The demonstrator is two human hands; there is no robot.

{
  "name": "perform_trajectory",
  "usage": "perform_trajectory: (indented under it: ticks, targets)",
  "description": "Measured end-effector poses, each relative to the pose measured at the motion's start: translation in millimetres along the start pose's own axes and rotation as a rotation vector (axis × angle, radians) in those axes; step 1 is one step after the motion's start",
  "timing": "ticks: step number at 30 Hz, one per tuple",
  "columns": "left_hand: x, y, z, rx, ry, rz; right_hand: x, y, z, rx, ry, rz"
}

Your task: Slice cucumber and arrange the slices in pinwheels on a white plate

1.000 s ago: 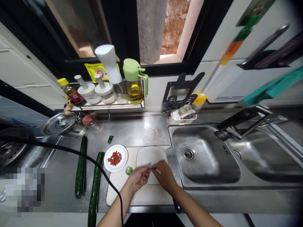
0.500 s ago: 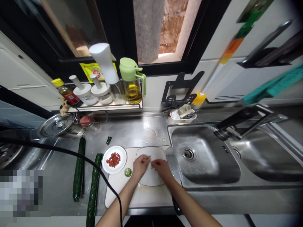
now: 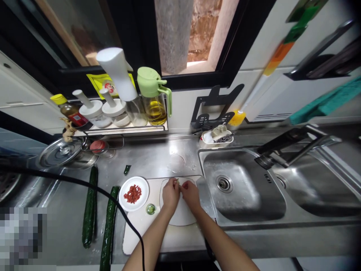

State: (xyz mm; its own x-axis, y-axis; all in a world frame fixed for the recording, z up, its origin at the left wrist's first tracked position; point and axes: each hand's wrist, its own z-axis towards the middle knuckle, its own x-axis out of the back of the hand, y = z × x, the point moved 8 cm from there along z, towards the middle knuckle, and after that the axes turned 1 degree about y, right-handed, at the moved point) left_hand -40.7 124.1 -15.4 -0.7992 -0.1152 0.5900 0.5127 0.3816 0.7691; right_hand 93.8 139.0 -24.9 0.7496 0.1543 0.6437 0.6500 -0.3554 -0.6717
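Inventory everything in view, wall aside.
Long cucumbers: 2, green, left
Short offcut: 1, green, behind plate
Round plate: 1, white, centre
Chopped pieces: many, red, plate
Small roundel: 1, green, board
Rectangular board: 1, cream, centre
Rounded mat: 1, pale, board
Flat blade: 1, silver, beside mat
Metal basins: 2, silver, right
Angular tap: 1, black, basins
Lidded pot: 1, silver, rear left
Rear containers: 5, mixed, shelf
Oval caddy: 1, white, behind basins
Thin cable: 1, black, left
Tiny scrap: 1, green, fingertips
Left hand, right hand: 2, bare, above mat

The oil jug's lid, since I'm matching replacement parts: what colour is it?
The lid is light green, seen best in the head view.
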Motion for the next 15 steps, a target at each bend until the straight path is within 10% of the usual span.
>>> perform_trajectory:
  ticks: [15]
  targets:
    - [2.2,12.2,2.1,-0.225,-0.043,0.255,-0.5,-14.8,-3.0,0.191,0.004,-0.199]
